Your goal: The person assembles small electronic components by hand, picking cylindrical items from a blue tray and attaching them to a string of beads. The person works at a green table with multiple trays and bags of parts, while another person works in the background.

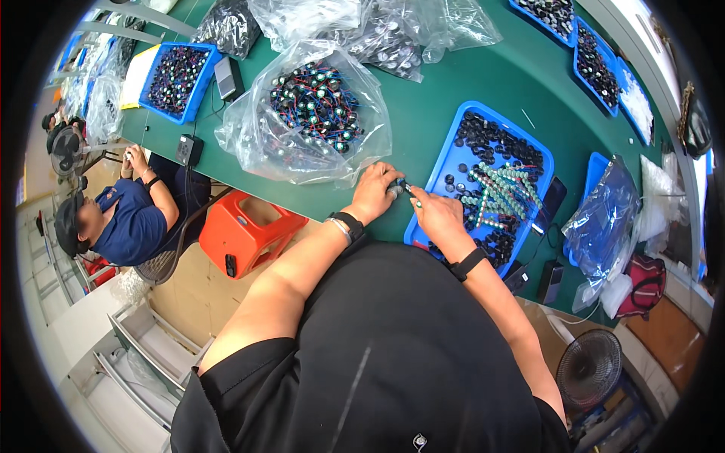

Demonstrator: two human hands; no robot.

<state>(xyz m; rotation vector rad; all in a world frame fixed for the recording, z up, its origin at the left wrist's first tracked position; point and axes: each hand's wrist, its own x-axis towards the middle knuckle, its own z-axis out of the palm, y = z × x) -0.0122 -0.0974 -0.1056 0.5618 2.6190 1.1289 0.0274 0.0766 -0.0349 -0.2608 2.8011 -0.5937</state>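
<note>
At the near edge of the green table, my left hand (375, 190) is closed around a small round black part (400, 183), mostly hidden by the fingers. My right hand (440, 217) meets it there, its fingers pinched on something too small to make out. Beside my right hand lies a blue tray (427, 198) holding many small black round parts (495, 140) and several strips of small greenish round boards (495, 195). Beyond my left hand stands an open clear plastic bag (249, 124) full of small round parts with red and blue wires (317, 106).
Clear bags (385, 38) lie at the far side of the green table (423, 98). More blue trays (596, 68) stand far right, another (198, 94) at left. A red stool (245, 234) is below the table edge. A seated person (140, 211) is at left, a fan (589, 366) at lower right.
</note>
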